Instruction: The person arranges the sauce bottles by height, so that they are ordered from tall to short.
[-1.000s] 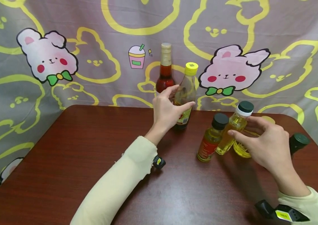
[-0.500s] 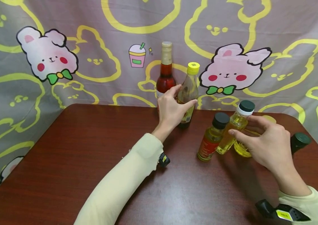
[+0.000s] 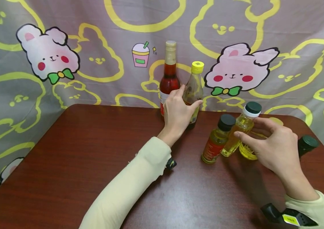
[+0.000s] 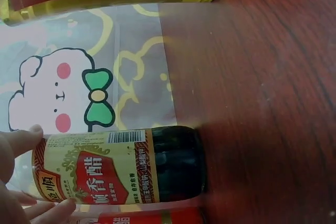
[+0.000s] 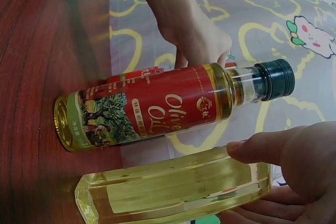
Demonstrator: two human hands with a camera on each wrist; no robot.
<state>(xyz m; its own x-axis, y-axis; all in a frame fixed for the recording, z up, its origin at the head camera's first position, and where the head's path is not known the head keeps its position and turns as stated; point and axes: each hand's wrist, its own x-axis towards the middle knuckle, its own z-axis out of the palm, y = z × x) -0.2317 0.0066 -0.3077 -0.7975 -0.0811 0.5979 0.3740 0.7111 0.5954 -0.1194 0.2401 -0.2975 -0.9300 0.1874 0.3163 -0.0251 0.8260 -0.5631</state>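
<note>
Upper centre: left grip (image 3: 177,109) held yellow-capped bottle (image 3: 194,90), dark liquid (image 4: 178,163) low inside | right of centre: right grip (image 3: 276,149) held green-capped bottle (image 3: 232,142), yellow liquid (image 5: 157,190) inside; red-labelled oil bottle (image 3: 214,148) alongside

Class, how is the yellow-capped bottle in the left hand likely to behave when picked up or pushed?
The yellow-capped bottle probably weighs less than a full one: its upper part looks see-through, its base dark. Being smooth and shiny, it may be slightly slippery. Pushed near the cap, it would likely tip, being tall and narrow.
</note>
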